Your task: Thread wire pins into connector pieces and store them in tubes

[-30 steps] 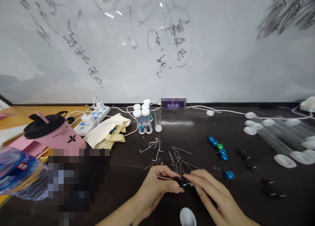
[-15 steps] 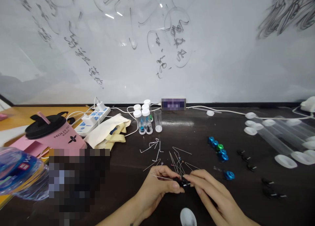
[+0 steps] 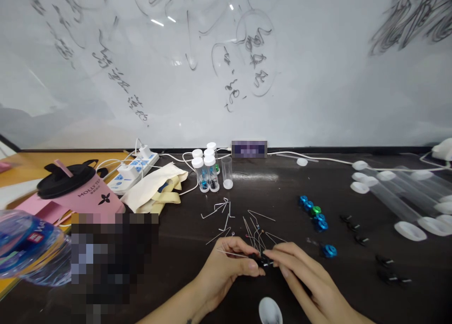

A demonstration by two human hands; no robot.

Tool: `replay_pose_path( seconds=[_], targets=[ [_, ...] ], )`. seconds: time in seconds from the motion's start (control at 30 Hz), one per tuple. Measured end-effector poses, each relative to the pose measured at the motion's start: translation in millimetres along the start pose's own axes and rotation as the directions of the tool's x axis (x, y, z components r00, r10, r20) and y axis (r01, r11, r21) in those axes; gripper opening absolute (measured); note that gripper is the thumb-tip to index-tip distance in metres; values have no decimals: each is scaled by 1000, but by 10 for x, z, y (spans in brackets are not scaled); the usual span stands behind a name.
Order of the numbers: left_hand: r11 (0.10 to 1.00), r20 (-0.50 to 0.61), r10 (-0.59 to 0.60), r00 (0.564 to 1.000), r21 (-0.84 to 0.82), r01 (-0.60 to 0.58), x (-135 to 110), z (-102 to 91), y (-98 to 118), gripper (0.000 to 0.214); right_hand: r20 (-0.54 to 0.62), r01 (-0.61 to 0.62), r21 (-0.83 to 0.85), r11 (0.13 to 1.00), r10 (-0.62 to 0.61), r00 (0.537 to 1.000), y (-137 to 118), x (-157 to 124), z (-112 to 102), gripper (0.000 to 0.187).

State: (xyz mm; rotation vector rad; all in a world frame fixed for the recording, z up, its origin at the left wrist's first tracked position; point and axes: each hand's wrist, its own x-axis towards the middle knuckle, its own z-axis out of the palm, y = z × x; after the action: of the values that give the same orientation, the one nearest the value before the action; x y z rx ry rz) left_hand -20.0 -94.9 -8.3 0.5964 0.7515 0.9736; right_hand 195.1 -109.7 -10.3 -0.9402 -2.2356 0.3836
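Your left hand (image 3: 228,267) and right hand (image 3: 303,277) each pinch an end of a small black component (image 3: 263,262) over the table (image 3: 176,277); handling it further calls for steady fingertips.

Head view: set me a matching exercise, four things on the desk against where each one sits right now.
Things:
1. small black part
2. blue nuts
3. power strip
4. clear tubes

Places:
a. at the far right of the dark table
b. beside the cloth bag, at the left
c. pinched between the left hand and the right hand
d. in a loose row to the right of the bent wires

Pairs: 1-c, 2-d, 3-b, 4-a.
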Motion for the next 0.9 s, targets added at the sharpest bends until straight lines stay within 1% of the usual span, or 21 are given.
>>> replay_pose_path(
  seconds=[0.17,0.3,0.43,0.57,0.63,0.73,0.8,0.9],
  targets=[
    [1000,2,10,1000,-10,-10,-9,7,-2,25,-13,-10,1,1000,10,1000,1,-10,2,45],
    [1000,3,8,1000,-8,-8,-11,1,-11,25,23,-14,11,1000,14,1000,-6,-3,2,44],
    [1000,9,19,1000,-11,-19,1,-13,-22,25,-14,-13,28,1000,14,1000,1,3,6,45],
    [1000,4,15,1000,-4,-15,11,-12,-18,25,31,-7,72,997,5,1000,22,-1,10,45],
    [1000,4,18,1000,-1,-18,8,-7,-14,25,14,-9,93,996,8,1000,30,-7,11,47],
    [1000,0,15,1000,8,-15,-2,0,-12,27,-20,5,80,997,-3,1000,26,-13,8,48],
    [1000,-8,14,1000,11,-14,-7,4,-12,27,-16,7,59,998,-6,1000,17,-8,4,47],
    [1000,-18,13,1000,14,-13,-6,7,-8,28,-19,-8,95,995,10,1000,2,10,0,47]
  ],
)
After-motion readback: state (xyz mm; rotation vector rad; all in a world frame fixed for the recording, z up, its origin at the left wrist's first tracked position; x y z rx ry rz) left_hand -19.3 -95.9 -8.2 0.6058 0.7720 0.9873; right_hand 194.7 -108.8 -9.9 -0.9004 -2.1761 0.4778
